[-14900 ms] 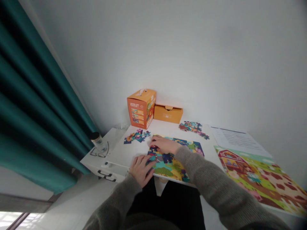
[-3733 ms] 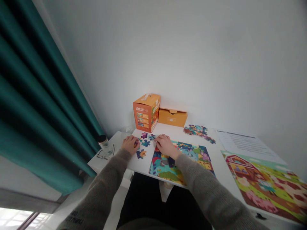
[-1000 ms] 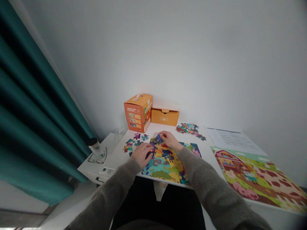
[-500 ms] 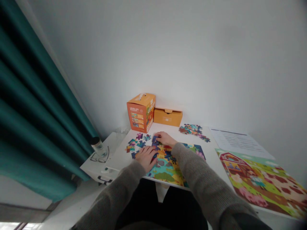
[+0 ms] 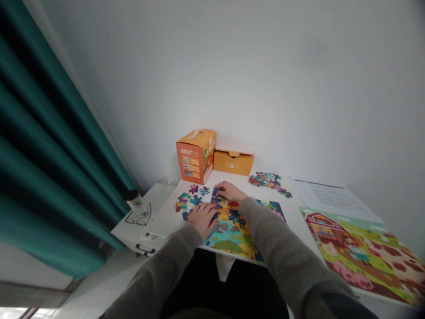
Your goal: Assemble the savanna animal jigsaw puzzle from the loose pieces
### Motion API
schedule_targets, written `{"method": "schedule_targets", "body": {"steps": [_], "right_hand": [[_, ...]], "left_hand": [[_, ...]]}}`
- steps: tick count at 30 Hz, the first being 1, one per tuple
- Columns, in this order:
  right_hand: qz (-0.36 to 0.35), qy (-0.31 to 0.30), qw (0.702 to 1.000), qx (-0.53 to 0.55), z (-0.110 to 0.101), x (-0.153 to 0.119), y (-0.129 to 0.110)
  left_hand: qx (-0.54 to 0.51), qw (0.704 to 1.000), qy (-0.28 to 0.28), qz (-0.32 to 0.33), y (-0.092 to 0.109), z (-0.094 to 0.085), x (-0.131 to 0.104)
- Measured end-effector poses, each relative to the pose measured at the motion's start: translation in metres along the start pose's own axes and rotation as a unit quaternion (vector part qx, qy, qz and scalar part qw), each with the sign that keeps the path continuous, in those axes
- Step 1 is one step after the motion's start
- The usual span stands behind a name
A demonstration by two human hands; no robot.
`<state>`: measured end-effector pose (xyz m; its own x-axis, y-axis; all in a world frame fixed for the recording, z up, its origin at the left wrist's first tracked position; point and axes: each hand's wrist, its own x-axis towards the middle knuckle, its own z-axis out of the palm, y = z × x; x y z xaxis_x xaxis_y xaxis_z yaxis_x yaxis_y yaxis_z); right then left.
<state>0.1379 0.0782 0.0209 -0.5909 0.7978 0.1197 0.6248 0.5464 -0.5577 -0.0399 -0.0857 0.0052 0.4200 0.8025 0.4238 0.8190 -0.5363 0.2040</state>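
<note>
The white surface (image 5: 294, 221) stands against a plain pale wall (image 5: 265, 79), with a dark teal curtain (image 5: 49, 155) hanging in folds on the person's left. Just beside the surface on that side is a low white cabinet (image 5: 128, 235) carrying a black-lidded jar (image 5: 137, 207), a pair of glasses (image 5: 142, 222) and some crumpled clear plastic (image 5: 168, 180). At the back of the surface, an orange carton (image 5: 190, 157) stands upright next to a lower orange box (image 5: 233, 163). To the right of them lies a heap of puzzle pieces (image 5: 265, 179), then printed paper (image 5: 327, 195) and a farm picture (image 5: 361, 252) nearer the front.

The colourful jigsaw (image 5: 229, 243) lies flat near the front edge, right before the person, partly covered by the grey-sleeved arms. A loose group of pieces (image 5: 186, 201) is scattered just to its left.

The left hand (image 5: 202, 218) rests palm down over the jigsaw's left edge, fingers slightly spread, their tips touching it. The right hand (image 5: 231, 192) reaches to the far left corner, fingers bent and close together on a dark blue part there. Whether they pinch a piece or only press on it, I can't tell from here.
</note>
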Motion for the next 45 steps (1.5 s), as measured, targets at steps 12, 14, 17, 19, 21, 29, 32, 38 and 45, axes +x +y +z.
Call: {"method": "schedule_targets", "body": {"steps": [12,14,17,19,21,29,32,38,45], "right_hand": [[-0.023,-0.023,0.998,-0.049,-0.001,-0.001,-0.008],[-0.023,-0.025,0.998,-0.059,0.0,-0.001,-0.008],[-0.019,-0.024,0.997,-0.076,0.0,-0.001,-0.006],[-0.012,-0.022,0.996,-0.087,0.001,0.0,-0.004],[-0.006,-0.02,0.995,-0.097,0.002,0.001,-0.003],[0.005,0.001,0.992,-0.123,0.003,-0.004,-0.005],[-0.002,0.013,0.992,-0.125,-0.007,-0.012,-0.002],[0.011,0.043,0.988,-0.147,-0.039,-0.041,0.015],[0.0,0.034,0.983,-0.178,-0.041,-0.091,0.003]], "left_hand": [[0.004,1.0,-0.001,0.004,0.0,0.0,0.0],[0.006,1.0,0.001,0.002,0.001,0.0,0.001],[0.005,1.0,0.0,0.001,0.001,-0.001,0.001],[0.004,1.0,-0.002,-0.001,0.001,-0.001,0.001],[0.002,1.0,-0.006,-0.002,0.0,-0.001,0.001],[0.003,1.0,-0.007,-0.002,0.001,-0.001,0.001],[0.006,1.0,-0.011,-0.004,0.002,-0.003,0.001],[0.013,1.0,-0.02,-0.009,0.002,-0.001,0.001],[0.008,1.0,-0.01,-0.003,0.001,0.0,0.001]]}}
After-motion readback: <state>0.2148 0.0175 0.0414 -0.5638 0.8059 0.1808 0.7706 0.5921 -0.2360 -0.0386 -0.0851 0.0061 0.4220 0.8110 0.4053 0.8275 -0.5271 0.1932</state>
